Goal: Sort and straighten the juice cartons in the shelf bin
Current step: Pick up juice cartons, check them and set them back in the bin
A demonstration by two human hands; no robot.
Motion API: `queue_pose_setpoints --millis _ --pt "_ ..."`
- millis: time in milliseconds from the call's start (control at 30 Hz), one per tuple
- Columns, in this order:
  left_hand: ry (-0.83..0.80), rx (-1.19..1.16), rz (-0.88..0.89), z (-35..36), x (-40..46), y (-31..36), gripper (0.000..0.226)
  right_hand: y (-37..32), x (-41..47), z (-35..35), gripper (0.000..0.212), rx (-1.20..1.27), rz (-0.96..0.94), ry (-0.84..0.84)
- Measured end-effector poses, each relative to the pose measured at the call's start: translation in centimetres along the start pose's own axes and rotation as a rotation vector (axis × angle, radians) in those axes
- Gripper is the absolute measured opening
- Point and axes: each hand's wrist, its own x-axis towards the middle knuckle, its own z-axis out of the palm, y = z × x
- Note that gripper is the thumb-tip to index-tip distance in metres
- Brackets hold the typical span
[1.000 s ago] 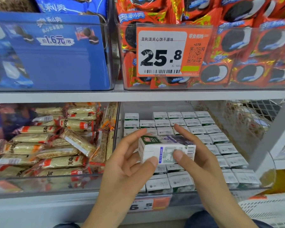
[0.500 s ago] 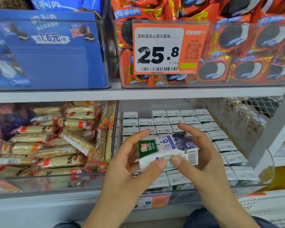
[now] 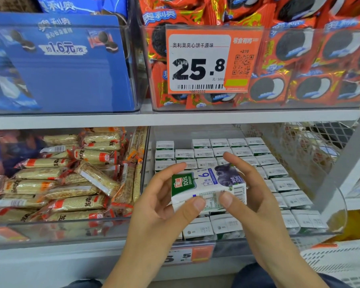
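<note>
Lying on its side above the shelf bin, one juice carton is pinched between two hands, its long axis running left to right. Left hand grips the green-labelled end, right hand the barcode end, thumbs pressed on the near face; both are equally near. Below, several dozen upright cartons fill rows, too many to count exactly.

Single head-worn view, close, angled down at the shelf bin.
</note>
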Motion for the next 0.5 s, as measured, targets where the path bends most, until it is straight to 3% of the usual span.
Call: queue_pose_setpoints --millis 167,300,500 --pt "0.02 -0.059 -0.02 -0.1 0.3 -0.3 0.05 0.1 0.0 0.0 0.064 0.087 0.094 -0.015" --pt "-0.086 -0.028 -0.079 -0.1 0.4 -0.8 0.046 0.3 0.1 -0.1 0.05 0.065 0.038 0.102" --pt "-0.154 0.376 -0.033 1.1 -0.2 -2.7 0.05 -0.1 -0.5 0.3 0.052 -0.415 -0.169 0.181"
